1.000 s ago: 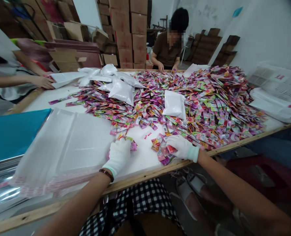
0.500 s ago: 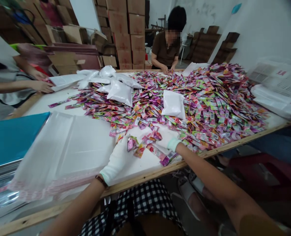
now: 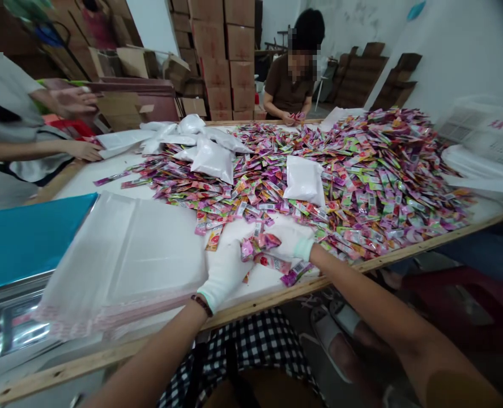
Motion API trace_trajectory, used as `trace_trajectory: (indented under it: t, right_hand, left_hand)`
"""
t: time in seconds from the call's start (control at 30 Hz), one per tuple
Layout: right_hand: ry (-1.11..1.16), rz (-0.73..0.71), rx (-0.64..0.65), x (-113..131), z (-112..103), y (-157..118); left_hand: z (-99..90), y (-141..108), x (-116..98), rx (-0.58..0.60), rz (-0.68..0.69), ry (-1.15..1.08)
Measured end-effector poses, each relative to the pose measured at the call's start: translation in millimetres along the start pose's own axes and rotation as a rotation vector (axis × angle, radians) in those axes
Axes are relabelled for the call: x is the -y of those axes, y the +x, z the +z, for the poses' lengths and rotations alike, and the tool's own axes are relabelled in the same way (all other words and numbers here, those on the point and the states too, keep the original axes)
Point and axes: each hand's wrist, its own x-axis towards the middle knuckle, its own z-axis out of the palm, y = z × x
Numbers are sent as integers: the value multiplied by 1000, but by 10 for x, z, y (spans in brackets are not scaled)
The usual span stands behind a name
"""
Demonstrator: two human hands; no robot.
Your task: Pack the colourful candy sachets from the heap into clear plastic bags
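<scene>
My left hand (image 3: 227,265), in a white glove, is closed around small colourful sachets (image 3: 247,249) at the near side of the table. Facing it, my gloved right hand (image 3: 293,239) grips another few pink and purple sachets (image 3: 270,241); its fingertips are partly hidden behind them. The two bunches nearly meet between the hands. Just below lie a pink sachet (image 3: 273,263) and a purple sachet (image 3: 296,273) on the white tabletop. An orange sachet (image 3: 213,238) rests beyond my left hand.
A large heap of sachets (image 3: 374,181) spreads across the table, with filled white pouches (image 3: 213,158) and a single white pouch (image 3: 305,180) on it. Flat clear bags (image 3: 149,243) are stacked at left beside a blue sheet (image 3: 30,232). Co-workers stand left and opposite.
My left hand has moved right, towards my right hand, and closed on sachets that lay loose between them. The co-worker at left has lifted one hand off the white bag.
</scene>
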Motion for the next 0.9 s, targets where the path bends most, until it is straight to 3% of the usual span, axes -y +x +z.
trace_trajectory:
  t: [0.13, 0.2, 0.3, 0.37, 0.43, 0.53, 0.6, 0.73, 0.83, 0.9]
  right_hand:
    - [-94, -8, 98, 93, 55, 50]
    - [-122, -38, 99, 25, -80, -37]
    - [-160, 41, 76, -155, -368, -286]
    - [-168, 120, 86, -255, -516, -486]
    - [-172, 107, 131, -292, -568, -662]
    - [-184, 0, 214, -221, -455, -819]
    - [-220, -36, 225, -125, -314, -852]
    - [-344, -2, 225, 30, -163, -857]
    - [-273, -8, 195, -22, -311, -884]
    - [-162, 43, 133, -179, -505, -903]
  left_hand:
    - [27, 6, 149, 62, 57, 127]
    - [-52, -36, 256, 86, 71, 176]
    - [-138, -96, 331, 3, 214, 225]
    - [-119, -105, 293, -61, 385, 195]
    - [-48, -87, 190, -50, 551, 135]
    - [73, -56, -10, 47, 785, 132]
    - [131, -63, -111, 93, 872, 174]
    - [212, -136, -124, 102, 779, 222]
    - [210, -106, -42, 58, 557, 145]
    - [146, 9, -24, -42, 401, 40]
